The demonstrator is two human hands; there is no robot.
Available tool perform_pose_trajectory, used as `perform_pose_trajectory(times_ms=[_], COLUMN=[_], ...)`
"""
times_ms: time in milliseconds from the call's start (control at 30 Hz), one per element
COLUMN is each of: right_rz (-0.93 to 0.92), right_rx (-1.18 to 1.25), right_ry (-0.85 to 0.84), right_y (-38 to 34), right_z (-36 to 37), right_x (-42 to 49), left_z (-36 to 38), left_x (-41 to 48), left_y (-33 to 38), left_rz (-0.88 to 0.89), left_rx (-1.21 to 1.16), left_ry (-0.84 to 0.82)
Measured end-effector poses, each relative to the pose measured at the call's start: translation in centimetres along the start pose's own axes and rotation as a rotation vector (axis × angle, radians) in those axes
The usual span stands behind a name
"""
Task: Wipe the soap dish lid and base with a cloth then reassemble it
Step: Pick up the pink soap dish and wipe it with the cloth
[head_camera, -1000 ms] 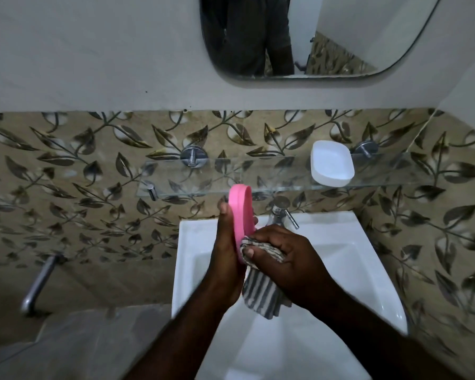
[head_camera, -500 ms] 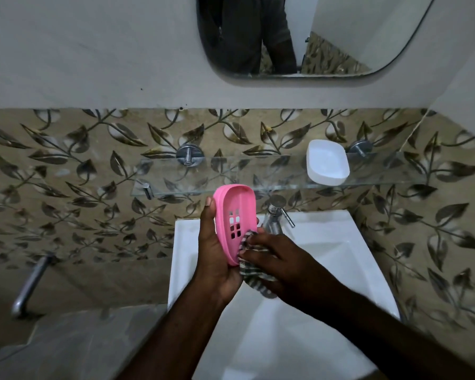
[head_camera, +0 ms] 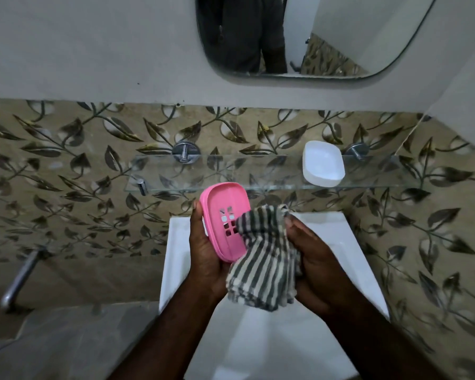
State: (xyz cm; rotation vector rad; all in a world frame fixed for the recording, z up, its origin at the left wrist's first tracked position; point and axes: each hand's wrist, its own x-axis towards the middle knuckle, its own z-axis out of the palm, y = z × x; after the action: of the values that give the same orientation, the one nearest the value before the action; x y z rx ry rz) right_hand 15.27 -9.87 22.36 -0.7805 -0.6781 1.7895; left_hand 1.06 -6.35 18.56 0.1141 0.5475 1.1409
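Soap dish base [head_camera: 225, 220], the pink slotted piece, sits tilted in the left hand [head_camera: 207, 256] over the white sink [head_camera: 258, 346], fingers wrapped round its left edge and underside. Right hand [head_camera: 317, 266] has its fingers bunched on a striped cloth [head_camera: 263, 267] that's touching the base's right side. Further back, the white lid [head_camera: 323, 163] rests on the glass shelf [head_camera: 231, 174], well apart, with a mirror [head_camera: 340, 37] above it.

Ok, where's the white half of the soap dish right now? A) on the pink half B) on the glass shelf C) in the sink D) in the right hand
B: the white piece sits on the glass shelf, apart from both hands.
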Motion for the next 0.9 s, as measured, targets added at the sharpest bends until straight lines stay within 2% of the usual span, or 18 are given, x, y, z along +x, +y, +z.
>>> perform_pose_trajectory(times_ms=[100,167,233,300,400,433,500,600,700,800,833,867,900], right_rz=[0.039,-0.02,-0.169,-0.357,-0.59,-0.64,-0.597,-0.445,-0.343,-0.142,-0.136,-0.21,-0.325], right_rx=[0.216,0.104,-0.252,-0.753,-1.386,-1.521,-1.644,-1.516,-1.279,-0.755,-0.628,-0.625,-0.724], right_ry=[0.014,0.058,0.191,0.272,0.177,0.123,0.108,0.223,0.179,0.16,0.208,0.27,0.326], right_y=[-1.1,-1.5,-1.8,-1.9,-0.6,0.3,2.3,3.2,3.1,2.0,1.5,0.8,0.2], right_z=[-0.6,-1.1,-1.3,-0.9,0.4,0.6,0.9,1.4,1.9,2.5,2.7,2.6,2.3], right_x=[-0.4,-0.5,-0.6,-0.7,-0.7,-0.7,-1.1,-1.8,-2.0,-1.6,-1.3,-0.9,-0.5], left_z=[-0.7,-1.2,-1.3,-1.1,-0.3,-0.1,0.0,-0.7,-1.4,-0.9,-0.6,-0.4,-0.3], left_x=[0.0,0.0,-0.1,-0.1,-0.2,-0.3,-0.3,-0.6,-0.6,-0.5,-0.5,-0.6,-0.7], left_y=[0.6,0.8,0.7,0.4,-0.3,-0.4,-0.5,-1.1,-1.7,-1.4,-1.4,-1.4,-1.5], left_rz=[0.019,0.002,0.007,0.026,0.071,0.092,0.12,0.093,0.088,0.086,0.075,0.055,0.034], left_rx=[-0.009,-0.01,0.023,0.078,0.15,0.168,0.218,0.254,0.249,0.177,0.156,0.149,0.158], left_ry=[-0.05,-0.094,-0.111,-0.103,-0.067,-0.051,-0.017,0.011,0.033,-0.067,-0.085,-0.08,-0.068])
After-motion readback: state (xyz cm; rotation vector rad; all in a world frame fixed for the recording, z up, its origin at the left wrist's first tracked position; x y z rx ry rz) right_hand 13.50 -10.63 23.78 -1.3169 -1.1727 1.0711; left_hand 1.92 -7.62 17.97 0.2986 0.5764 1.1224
